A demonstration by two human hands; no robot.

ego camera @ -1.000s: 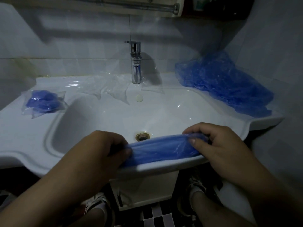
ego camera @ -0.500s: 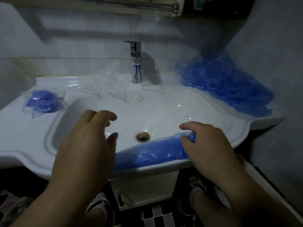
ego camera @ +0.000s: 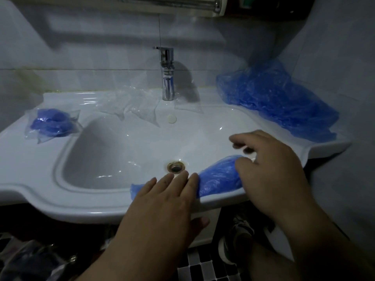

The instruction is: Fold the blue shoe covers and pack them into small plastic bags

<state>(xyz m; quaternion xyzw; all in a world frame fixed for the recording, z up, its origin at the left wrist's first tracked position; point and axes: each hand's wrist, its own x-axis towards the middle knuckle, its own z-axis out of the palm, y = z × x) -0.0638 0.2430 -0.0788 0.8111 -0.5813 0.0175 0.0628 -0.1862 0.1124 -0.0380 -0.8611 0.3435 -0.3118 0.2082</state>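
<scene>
Flattening a blue shoe cover (ego camera: pixel 219 179) on the sink's (ego camera: pixel 60 201) front edge.
My left hand (ego camera: pixel 162 201) presses it, fingers straight; right hand (ego camera: pixel 269 165) spread over its end. I'd fold next.

Sink (ego camera: pixel 30 179): white ceramic, a wide flat rim around a sunken basin, and it carried everything.
Front rim: a folded shoe cover (ego camera: pixel 219 179), blue and crinkled, lay lengthwise along the edge, just right of the drain (ego camera: pixel 175 167).
Left rim: a packed bag (ego camera: pixel 52 123) of blue covers lay flat, well apart from the rest.
Back rim: empty clear bags (ego camera: pixel 132 106) lay crumpled on both sides of the tap (ego camera: pixel 168 78).
Right back corner: a loose pile of shoe covers (ego camera: pixel 274 104) lay against the wall.
</scene>
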